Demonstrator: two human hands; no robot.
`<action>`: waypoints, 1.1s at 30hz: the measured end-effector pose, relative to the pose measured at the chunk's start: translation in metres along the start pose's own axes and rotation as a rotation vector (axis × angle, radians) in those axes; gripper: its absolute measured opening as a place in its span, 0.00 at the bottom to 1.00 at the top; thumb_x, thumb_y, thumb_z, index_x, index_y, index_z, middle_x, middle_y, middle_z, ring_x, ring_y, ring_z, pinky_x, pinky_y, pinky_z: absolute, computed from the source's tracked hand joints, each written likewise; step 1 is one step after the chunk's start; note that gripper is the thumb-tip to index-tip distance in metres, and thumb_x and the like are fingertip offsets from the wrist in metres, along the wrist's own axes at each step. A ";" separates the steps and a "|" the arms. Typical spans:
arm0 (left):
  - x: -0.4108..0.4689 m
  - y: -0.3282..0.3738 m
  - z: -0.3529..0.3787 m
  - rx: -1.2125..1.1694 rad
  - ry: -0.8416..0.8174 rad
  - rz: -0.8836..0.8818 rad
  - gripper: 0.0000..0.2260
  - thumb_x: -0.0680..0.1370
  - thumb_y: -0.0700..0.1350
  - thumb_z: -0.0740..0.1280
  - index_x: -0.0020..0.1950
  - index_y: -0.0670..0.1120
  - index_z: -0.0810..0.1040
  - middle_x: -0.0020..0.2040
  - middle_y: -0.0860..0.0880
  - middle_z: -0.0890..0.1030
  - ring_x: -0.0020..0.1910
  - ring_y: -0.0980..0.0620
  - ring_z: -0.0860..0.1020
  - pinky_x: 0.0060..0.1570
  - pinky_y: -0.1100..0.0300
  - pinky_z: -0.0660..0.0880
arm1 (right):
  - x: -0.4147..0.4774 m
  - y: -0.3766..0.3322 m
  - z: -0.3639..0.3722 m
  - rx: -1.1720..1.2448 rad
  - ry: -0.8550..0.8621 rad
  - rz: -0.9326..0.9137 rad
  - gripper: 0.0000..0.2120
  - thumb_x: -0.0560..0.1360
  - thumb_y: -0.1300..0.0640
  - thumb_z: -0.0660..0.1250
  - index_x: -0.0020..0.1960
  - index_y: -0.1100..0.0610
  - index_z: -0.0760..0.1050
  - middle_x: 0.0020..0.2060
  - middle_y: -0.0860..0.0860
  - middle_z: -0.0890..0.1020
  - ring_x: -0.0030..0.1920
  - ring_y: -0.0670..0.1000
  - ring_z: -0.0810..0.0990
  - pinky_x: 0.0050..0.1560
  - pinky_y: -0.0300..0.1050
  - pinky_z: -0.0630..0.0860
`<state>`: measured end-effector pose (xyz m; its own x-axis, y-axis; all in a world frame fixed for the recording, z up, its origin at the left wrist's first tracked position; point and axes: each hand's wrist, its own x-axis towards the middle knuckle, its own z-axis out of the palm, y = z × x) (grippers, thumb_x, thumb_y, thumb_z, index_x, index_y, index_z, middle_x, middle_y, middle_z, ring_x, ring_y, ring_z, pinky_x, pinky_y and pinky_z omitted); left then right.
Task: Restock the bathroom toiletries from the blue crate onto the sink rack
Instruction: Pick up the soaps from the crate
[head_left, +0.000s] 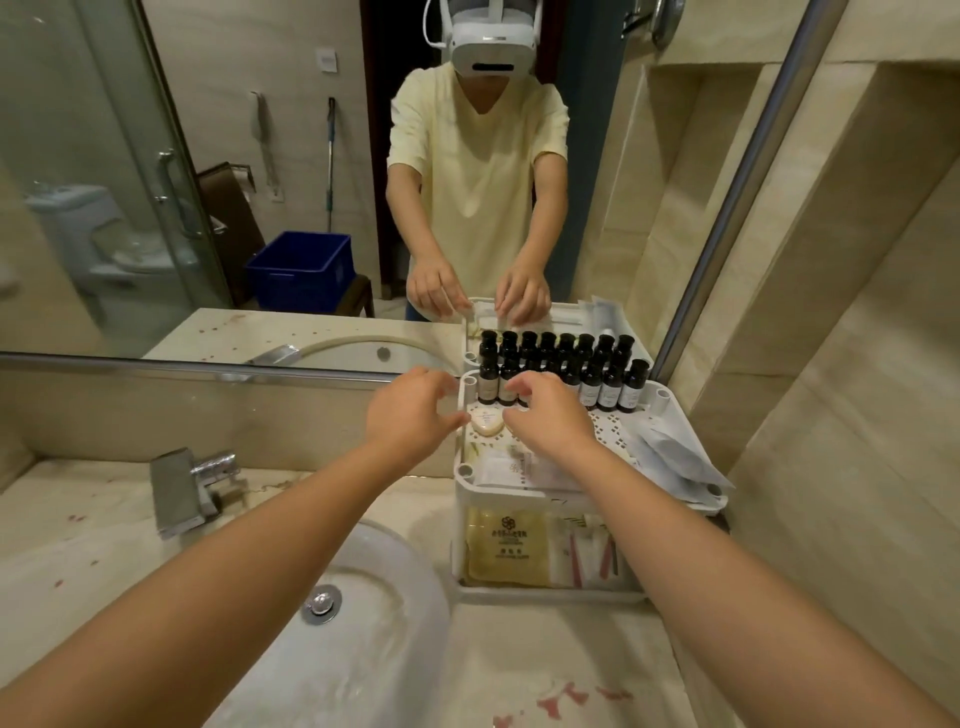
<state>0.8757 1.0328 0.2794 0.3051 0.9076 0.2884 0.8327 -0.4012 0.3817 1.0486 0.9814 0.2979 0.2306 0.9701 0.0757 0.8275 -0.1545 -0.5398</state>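
Nearest to us, the sink basin (363, 623) lies open just left of the sink rack (519, 499), which stands on the worktop (545, 665) close to the basin's edge. Anything that slips off the rack's left side could, we think, fall into the basin. The lower shelf holds a yellow packet (506, 545) and other thin sachets.

On the upper tray, white packets (680, 457) at the right side hang over the rim, and a push from the right forearm could sweep them down. Both hands are over the left part of the tray. The left hand (410, 415) and the right hand (550, 421) have curled fingers, and their tips meet a small wrapped soap (487, 422) from both sides. Whether they pinch it or only touch it, we cannot tell.

Just behind the soap stands a tight row of dark bottles (571, 384). A careless lift of the knuckles could tip them one against another.

Free room is little. The wall (831, 364) closes the right and the mirror (208, 156) closes the back, so the hands should leave toward us. The blue crate (301, 270) shows only in the mirror, behind the person and well apart from the rack.
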 end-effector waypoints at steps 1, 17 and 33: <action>-0.006 -0.005 -0.005 -0.018 -0.003 -0.022 0.19 0.72 0.60 0.72 0.60 0.55 0.77 0.55 0.55 0.79 0.51 0.55 0.78 0.45 0.56 0.77 | -0.003 -0.009 0.001 -0.009 -0.005 -0.025 0.19 0.74 0.55 0.65 0.65 0.48 0.74 0.63 0.47 0.75 0.60 0.50 0.76 0.54 0.51 0.77; -0.190 -0.135 -0.144 0.165 -0.073 -0.317 0.20 0.73 0.57 0.71 0.62 0.54 0.75 0.59 0.53 0.78 0.56 0.51 0.78 0.49 0.57 0.74 | -0.118 -0.195 0.092 -0.360 -0.242 -0.473 0.26 0.73 0.52 0.68 0.70 0.48 0.69 0.66 0.51 0.73 0.66 0.56 0.72 0.63 0.51 0.72; -0.447 -0.242 -0.223 0.243 -0.067 -0.733 0.25 0.74 0.59 0.69 0.69 0.55 0.69 0.63 0.54 0.75 0.61 0.52 0.75 0.58 0.54 0.73 | -0.303 -0.338 0.222 -0.400 -0.470 -0.890 0.27 0.74 0.55 0.65 0.72 0.49 0.65 0.66 0.51 0.71 0.66 0.54 0.70 0.60 0.49 0.67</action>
<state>0.4347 0.6972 0.2536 -0.3425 0.9393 -0.0207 0.9083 0.3366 0.2485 0.5856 0.7815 0.2709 -0.6842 0.7259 -0.0703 0.7277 0.6733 -0.1309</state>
